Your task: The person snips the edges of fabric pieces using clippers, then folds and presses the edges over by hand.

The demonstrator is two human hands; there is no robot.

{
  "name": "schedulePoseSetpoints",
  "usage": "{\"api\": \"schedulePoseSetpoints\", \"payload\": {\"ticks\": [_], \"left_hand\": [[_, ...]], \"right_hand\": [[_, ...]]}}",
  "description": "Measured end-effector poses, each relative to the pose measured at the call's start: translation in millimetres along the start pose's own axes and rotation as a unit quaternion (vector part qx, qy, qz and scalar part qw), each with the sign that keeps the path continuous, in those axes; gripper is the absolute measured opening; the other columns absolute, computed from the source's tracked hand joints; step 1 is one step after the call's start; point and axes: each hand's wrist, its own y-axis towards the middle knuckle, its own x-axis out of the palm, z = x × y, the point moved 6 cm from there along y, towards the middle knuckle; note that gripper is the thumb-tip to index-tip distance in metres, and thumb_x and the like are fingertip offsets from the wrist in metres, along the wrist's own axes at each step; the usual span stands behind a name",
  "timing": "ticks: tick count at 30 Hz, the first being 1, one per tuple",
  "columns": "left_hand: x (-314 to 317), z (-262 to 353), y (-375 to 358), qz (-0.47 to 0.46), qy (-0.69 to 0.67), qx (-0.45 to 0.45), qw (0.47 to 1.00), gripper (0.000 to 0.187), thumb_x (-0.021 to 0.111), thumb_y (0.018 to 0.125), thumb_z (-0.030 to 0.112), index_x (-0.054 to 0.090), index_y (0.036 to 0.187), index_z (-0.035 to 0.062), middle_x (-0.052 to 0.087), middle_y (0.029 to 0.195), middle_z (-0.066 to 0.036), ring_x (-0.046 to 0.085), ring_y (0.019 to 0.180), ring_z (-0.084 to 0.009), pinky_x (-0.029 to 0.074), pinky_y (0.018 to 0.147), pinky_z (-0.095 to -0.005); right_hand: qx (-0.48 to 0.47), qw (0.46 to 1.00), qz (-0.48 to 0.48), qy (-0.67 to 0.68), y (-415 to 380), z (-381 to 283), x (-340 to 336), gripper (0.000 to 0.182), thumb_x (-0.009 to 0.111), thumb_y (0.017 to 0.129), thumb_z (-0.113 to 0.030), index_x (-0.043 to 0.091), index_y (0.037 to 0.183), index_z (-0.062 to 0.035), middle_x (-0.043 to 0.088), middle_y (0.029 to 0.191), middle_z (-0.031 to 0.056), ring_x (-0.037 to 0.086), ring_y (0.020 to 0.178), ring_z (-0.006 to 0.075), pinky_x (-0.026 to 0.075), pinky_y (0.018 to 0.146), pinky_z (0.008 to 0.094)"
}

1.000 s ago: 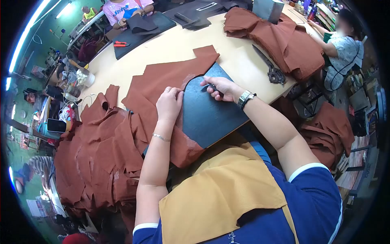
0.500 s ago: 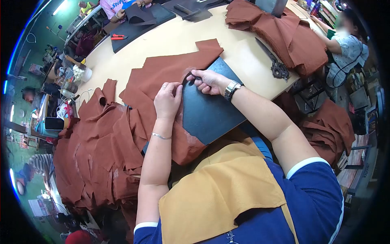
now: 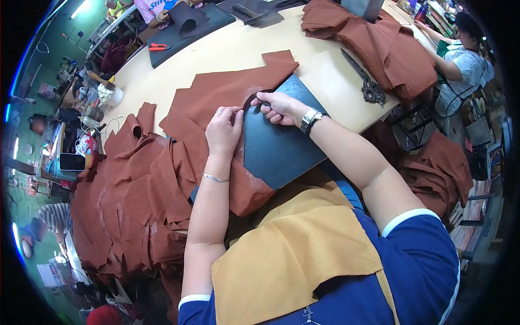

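Note:
A piece of reddish-brown leather (image 3: 208,97) lies over a dark blue-black board (image 3: 281,138) at the table's near edge. My left hand (image 3: 223,130) is closed in a pinch at the leather's edge, on the board's left side. Close to its fingertips, my right hand (image 3: 283,111) is closed around a small dark tool (image 3: 264,102), mostly hidden by the fingers, so its kind does not show. A dark curved edge runs between the two hands. The leather's lower corner (image 3: 249,195) hangs toward my yellow apron (image 3: 292,249).
Brown leather pieces are heaped at left (image 3: 130,200); a leather stack (image 3: 374,49) lies at upper right. Large dark scissors (image 3: 364,78) rest beside it. A red-handled cutter (image 3: 158,47) lies on a dark board. A white cup (image 3: 115,97) stands at left. Co-workers sit across and at right.
My hands stay nearly in place; the dark curve beside my right fingers shows a little wider. Across the table, a co-worker's dark sheet is now curled. The person at right has shifted their head.

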Motion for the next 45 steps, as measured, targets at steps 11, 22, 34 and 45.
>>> {"api": "schedulePoseSetpoints", "payload": {"ticks": [11, 22, 34, 45], "left_hand": [[0, 0, 0, -0.001, 0.001, 0.000, 1.000, 0.013, 0.066, 0.090, 0.023, 0.070, 0.091, 0.0105, 0.067, 0.087, -0.007, 0.067, 0.078, -0.0273, 0.054, 0.068, -0.0378], [4, -4, 0, -0.069, 0.034, -0.027, 0.997, 0.019, 0.065, 0.091, 0.025, 0.070, 0.101, 0.0096, 0.067, 0.101, -0.011, 0.066, 0.092, -0.0314, 0.054, 0.078, -0.0401], [-34, 6, -2, -0.425, 0.217, 0.135, 0.868, 0.103, 0.075, 0.065, 0.066, 0.041, 0.148, 0.0168, 0.031, 0.155, -0.022, 0.032, 0.142, -0.0400, 0.029, 0.114, -0.0559], [69, -20, 73, -0.058, 0.059, -0.169, 0.982, 0.104, 0.059, 0.083, 0.070, 0.017, 0.156, 0.0093, 0.008, 0.161, -0.026, 0.007, 0.149, -0.0454, 0.013, 0.112, -0.0696]], "right_hand": [[0.008, 1.000, -0.002, -0.011, 0, -2, 2, 0.033, 0.040, 0.105, -0.039, 0.055, 0.105, -0.0090, 0.043, 0.069, -0.0042, 0.029, 0.048, 0.0021, 0.024, 0.037, 0.0163], [-0.037, 0.998, 0.018, -0.041, -6, -1, 1, 0.028, 0.044, 0.105, -0.034, 0.057, 0.105, -0.0092, 0.039, 0.064, -0.0064, 0.030, 0.047, 0.0022, 0.023, 0.037, 0.0183], [-0.348, 0.514, 0.419, -0.662, -87, -77, -173, 0.032, 0.061, 0.091, -0.037, 0.071, 0.104, -0.0096, 0.070, 0.099, 0.0150, 0.066, 0.092, 0.0339, 0.052, 0.086, 0.0448], [-0.385, 0.580, 0.259, -0.670, -129, -9, -12, 0.060, 0.076, 0.079, -0.046, 0.063, 0.120, -0.0049, 0.062, 0.114, 0.0175, 0.059, 0.106, 0.0351, 0.049, 0.092, 0.0435]]}}
